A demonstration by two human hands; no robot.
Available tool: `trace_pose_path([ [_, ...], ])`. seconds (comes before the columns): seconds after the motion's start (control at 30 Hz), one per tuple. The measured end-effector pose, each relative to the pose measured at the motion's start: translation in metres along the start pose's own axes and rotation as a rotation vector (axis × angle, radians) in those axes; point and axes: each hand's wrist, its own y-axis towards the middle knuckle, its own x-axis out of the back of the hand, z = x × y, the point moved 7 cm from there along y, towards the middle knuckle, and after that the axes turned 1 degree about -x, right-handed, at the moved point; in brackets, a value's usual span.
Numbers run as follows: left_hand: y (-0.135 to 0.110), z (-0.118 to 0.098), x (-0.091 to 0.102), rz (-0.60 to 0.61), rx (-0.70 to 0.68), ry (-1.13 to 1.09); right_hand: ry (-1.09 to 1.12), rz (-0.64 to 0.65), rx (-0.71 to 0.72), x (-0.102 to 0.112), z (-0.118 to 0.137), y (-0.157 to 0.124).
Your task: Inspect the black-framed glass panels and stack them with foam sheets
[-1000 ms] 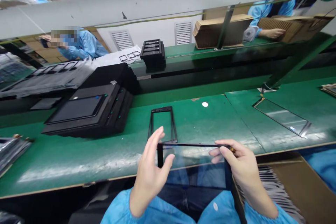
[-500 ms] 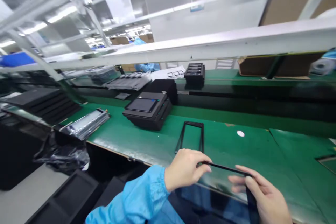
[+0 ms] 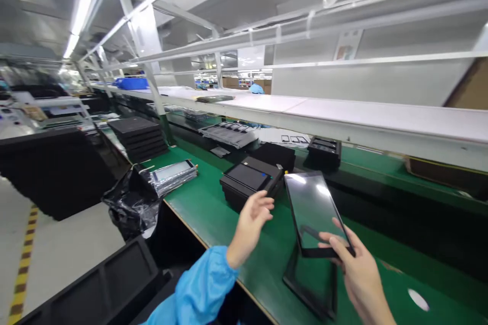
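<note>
My right hand (image 3: 360,266) grips the near end of a glass touch panel (image 3: 314,203) with a black border. The panel is tilted up and reflects the ceiling lights. Below it, on the green bench, lies a black frame (image 3: 306,298), partly hidden by the panel. My left hand (image 3: 249,223) is empty, its fingers loosely curled and apart. It hovers just in front of a stack of black trays (image 3: 235,197), on top of which rests a dark panel (image 3: 247,175) with a blue spot.
Wrapped panels (image 3: 175,177) lie at the bench's left edge beside a black plastic bag (image 3: 131,205). Stacked black foam sheets (image 3: 137,139) stand farther left. A white shelf (image 3: 343,117) runs above the bench (image 3: 213,226). A black tray (image 3: 99,284) sits below at the left.
My left hand has let go of the panel and moved toward the tray stack. My right hand has raised and turned the panel. The view has swung left.
</note>
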Motion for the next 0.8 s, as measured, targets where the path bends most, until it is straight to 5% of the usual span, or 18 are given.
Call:
trace_pose_path([
  [0.07,0.046,-0.012,0.079,-0.239,-0.151,0.205,-0.038,0.047,-0.003,-0.012,0.017,0.05],
  [0.17,0.112,0.002,0.187,-0.471,-0.162,0.345,-0.086,0.12,-0.029,-0.044,0.029,0.125],
  [0.27,0.161,0.045,0.25,-0.542,-0.082,0.548,-0.092,0.218,-0.068,-0.098,0.025,0.189],
  [0.4,0.194,0.12,0.267,-0.448,0.027,0.831,-0.117,0.288,-0.094,-0.171,0.009,0.253],
  [0.5,0.202,0.164,0.265,-0.353,0.074,1.012,-0.176,0.324,-0.113,-0.205,-0.005,0.287],
  [0.67,0.207,0.196,0.267,-0.228,0.112,1.252,-0.385,0.35,-0.127,-0.22,-0.019,0.323],
  [0.8,0.213,0.201,0.263,-0.161,0.098,1.384,-0.602,0.281,-0.011,-0.219,-0.003,0.34],
])
